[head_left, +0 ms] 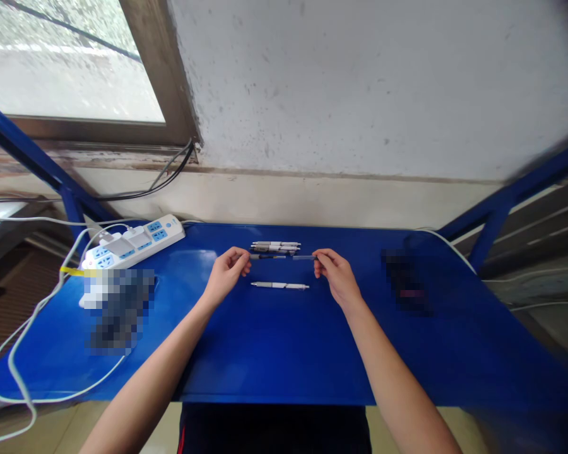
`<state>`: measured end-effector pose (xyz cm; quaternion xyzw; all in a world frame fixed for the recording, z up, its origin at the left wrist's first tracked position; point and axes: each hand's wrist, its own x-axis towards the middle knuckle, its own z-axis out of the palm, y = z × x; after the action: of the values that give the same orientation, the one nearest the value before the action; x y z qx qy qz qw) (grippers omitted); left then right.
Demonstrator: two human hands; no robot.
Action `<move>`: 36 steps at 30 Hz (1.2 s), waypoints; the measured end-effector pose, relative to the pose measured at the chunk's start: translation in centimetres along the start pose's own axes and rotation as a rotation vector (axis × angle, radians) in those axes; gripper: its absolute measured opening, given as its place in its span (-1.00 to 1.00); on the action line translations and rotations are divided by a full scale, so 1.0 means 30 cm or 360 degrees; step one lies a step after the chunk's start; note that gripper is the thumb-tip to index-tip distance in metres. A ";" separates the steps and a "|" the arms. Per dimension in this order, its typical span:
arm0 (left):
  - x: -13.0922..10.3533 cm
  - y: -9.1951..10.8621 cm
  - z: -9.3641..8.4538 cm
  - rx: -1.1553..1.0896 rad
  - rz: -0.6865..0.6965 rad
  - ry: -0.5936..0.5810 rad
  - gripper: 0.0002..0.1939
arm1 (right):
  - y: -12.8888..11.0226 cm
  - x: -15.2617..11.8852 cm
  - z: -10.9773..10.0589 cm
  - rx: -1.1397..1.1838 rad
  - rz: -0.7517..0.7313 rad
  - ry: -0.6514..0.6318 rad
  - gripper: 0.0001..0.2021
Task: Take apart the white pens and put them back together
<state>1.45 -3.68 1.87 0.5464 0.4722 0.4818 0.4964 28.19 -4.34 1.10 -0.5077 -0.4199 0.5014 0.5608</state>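
Both my hands reach over a blue table (274,353). My left hand (227,272) pinches one end of a thin dark pen part (267,256). My right hand (335,272) pinches another slim dark piece (303,257) at the opposite end; the two pieces line up end to end just above the table. A white and grey pen (280,285) lies on the table between my hands, nearer to me. A small row of similar pens (275,246) lies just beyond the held pieces.
A white power strip (135,241) with plugged-in chargers sits at the far left, white cables (23,353) trailing off the table's left edge. Blurred objects lie at left (118,309) and right (404,280). A wall and window stand behind; blue frame struts flank the table.
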 end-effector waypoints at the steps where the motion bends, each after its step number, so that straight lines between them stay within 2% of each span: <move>1: 0.002 -0.005 -0.001 -0.0005 -0.0011 0.0017 -0.72 | 0.005 0.005 -0.005 0.0007 0.0008 0.0025 -0.83; 10: 0.006 -0.026 0.000 0.0096 -0.0003 -0.0054 -0.74 | 0.030 -0.002 0.023 -0.0050 0.0048 -0.0073 -0.82; 16: 0.006 -0.026 -0.002 0.0107 0.0017 -0.0064 -0.74 | 0.032 0.001 0.013 -0.0033 0.0066 -0.0061 -0.81; 25: 0.008 -0.011 -0.016 0.0302 0.0034 0.0110 -0.72 | 0.023 -0.003 0.016 0.0025 0.0095 -0.0060 -0.79; 30: 0.006 0.001 -0.009 -0.0056 -0.0064 0.0099 -0.72 | 0.003 -0.011 0.019 0.0164 0.0179 -0.0144 -0.74; 36: 0.009 -0.001 -0.008 -0.0527 -0.0336 -0.0004 -0.70 | 0.001 -0.009 0.007 0.0426 0.0311 -0.0289 -0.68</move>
<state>1.24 -3.39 1.86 0.4053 0.4404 0.4975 0.6280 27.95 -4.58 1.11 -0.4197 -0.3470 0.6485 0.5318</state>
